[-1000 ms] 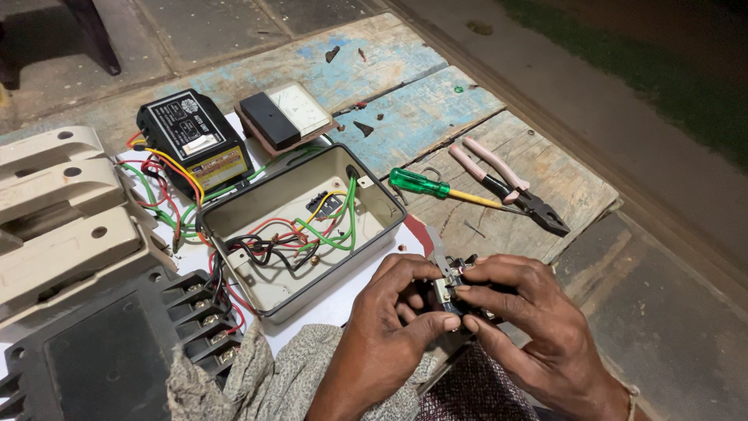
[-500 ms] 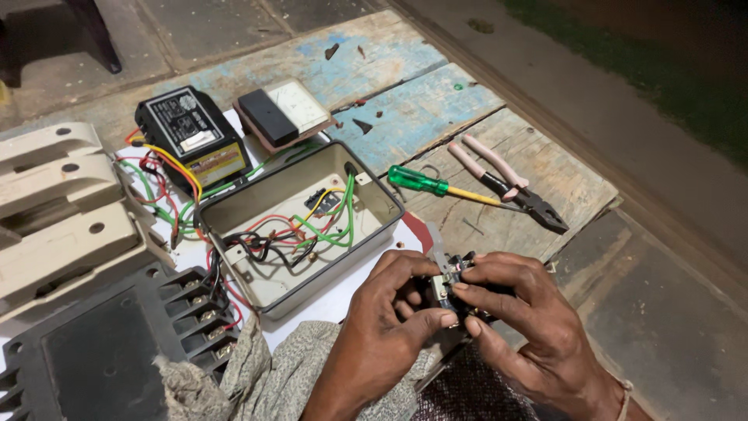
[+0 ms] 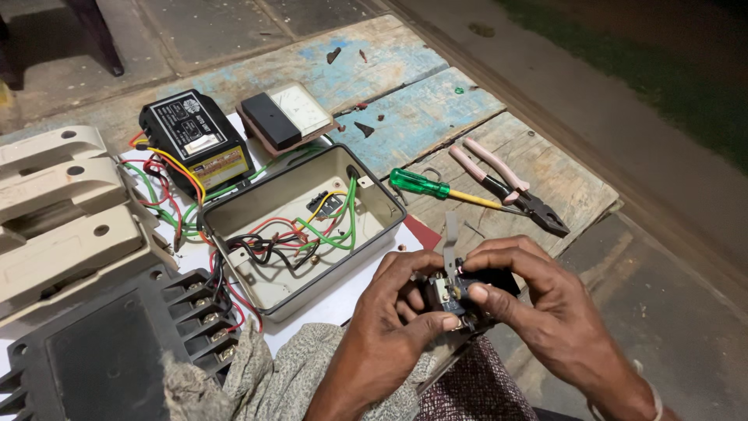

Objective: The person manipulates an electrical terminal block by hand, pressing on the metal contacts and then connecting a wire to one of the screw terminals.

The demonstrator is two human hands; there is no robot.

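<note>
A small black switch component [image 3: 452,292] is being pinched between the left hand [image 3: 393,316] and the right hand [image 3: 538,304], fingers curled closed around it from both sides. A thin grey strip [image 3: 450,242] is standing up from its top. The component is being held just in front of the open grey wiring box [image 3: 304,226], near its front right corner. Right of the box, a green-handled screwdriver [image 3: 425,185] and pink-handled pliers [image 3: 506,183] are lying on the wooden board [image 3: 436,117]. Behind the box, a black transformer unit [image 3: 191,140] is being kept beside a panel meter [image 3: 284,117].
</note>
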